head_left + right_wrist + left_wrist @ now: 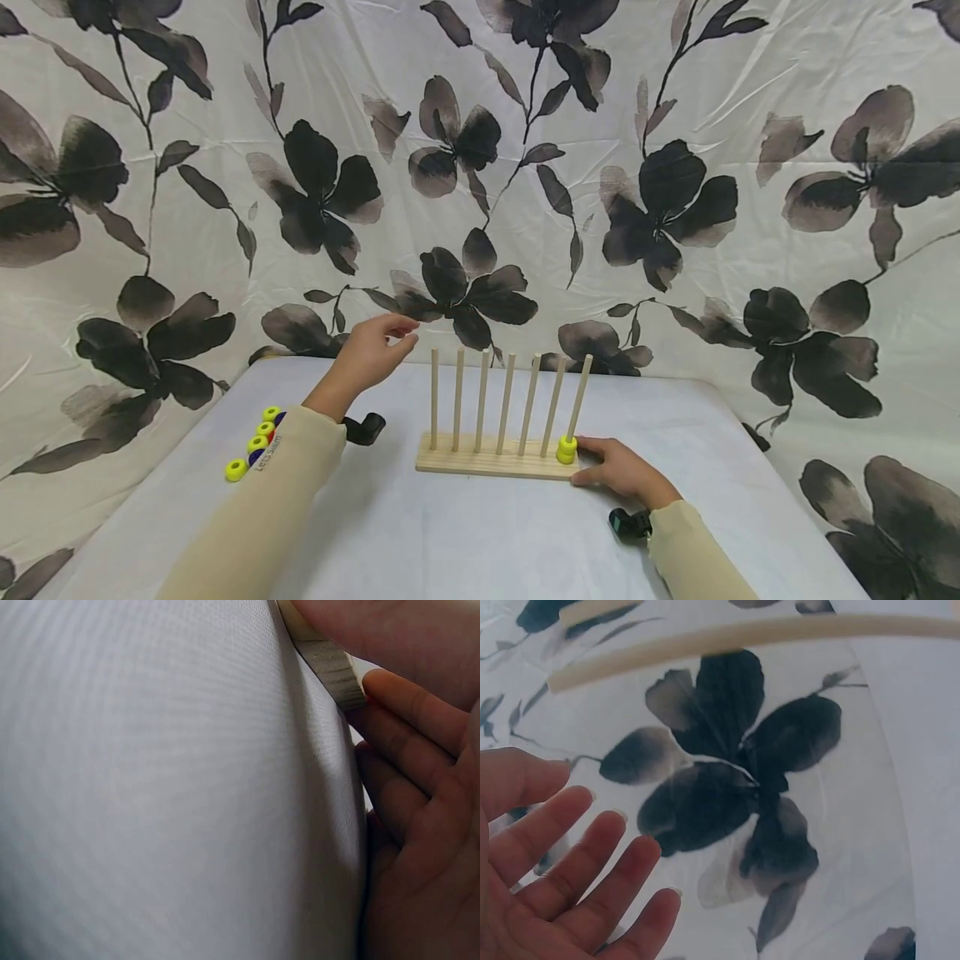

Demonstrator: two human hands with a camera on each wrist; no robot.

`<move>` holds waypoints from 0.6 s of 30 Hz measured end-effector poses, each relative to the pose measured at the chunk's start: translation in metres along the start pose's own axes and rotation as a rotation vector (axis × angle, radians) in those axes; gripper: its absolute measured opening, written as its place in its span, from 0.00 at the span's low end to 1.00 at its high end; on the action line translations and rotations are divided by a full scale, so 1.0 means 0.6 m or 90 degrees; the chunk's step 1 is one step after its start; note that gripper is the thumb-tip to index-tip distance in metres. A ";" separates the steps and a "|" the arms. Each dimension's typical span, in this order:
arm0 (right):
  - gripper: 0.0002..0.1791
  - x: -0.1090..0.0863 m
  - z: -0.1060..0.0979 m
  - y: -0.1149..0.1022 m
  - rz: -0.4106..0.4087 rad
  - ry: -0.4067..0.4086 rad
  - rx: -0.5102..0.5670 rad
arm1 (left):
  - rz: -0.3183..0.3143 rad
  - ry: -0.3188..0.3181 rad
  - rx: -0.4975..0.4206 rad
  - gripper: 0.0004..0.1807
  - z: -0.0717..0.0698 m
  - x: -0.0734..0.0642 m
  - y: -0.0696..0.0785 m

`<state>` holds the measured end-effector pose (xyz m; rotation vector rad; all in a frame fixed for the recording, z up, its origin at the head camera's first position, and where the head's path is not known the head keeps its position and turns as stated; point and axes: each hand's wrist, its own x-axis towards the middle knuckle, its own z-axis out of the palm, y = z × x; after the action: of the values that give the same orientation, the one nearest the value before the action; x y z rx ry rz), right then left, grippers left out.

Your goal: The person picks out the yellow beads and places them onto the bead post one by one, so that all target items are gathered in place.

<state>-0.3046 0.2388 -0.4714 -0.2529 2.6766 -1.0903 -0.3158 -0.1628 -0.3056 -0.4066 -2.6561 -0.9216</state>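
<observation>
A wooden peg board with a row of several upright dowels stands on the table. Yellow beading sits at the foot of the rightmost dowel; whether it is one bead or a stack I cannot tell. My right hand grips the board's right end, thumb on the near side and fingers at the far side; the end grain shows between them in the right wrist view. Raised up and left of the dowels, my left hand holds nothing. In the left wrist view its fingers are spread and loosely bent.
At the table's left, a row of yellow, blue and red beads lies partly hidden behind my left sleeve. Wrist cameras are strapped to both arms. A flowered curtain hangs behind the white-covered table.
</observation>
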 end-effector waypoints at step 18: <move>0.46 0.001 0.001 0.003 0.000 0.000 0.000 | -0.076 -0.045 0.049 0.20 -0.025 -0.045 -0.098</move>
<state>-0.3054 0.2396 -0.4733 -0.2519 2.6761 -1.0905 -0.3094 -0.2212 -0.3363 -0.2709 -2.7965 -0.8513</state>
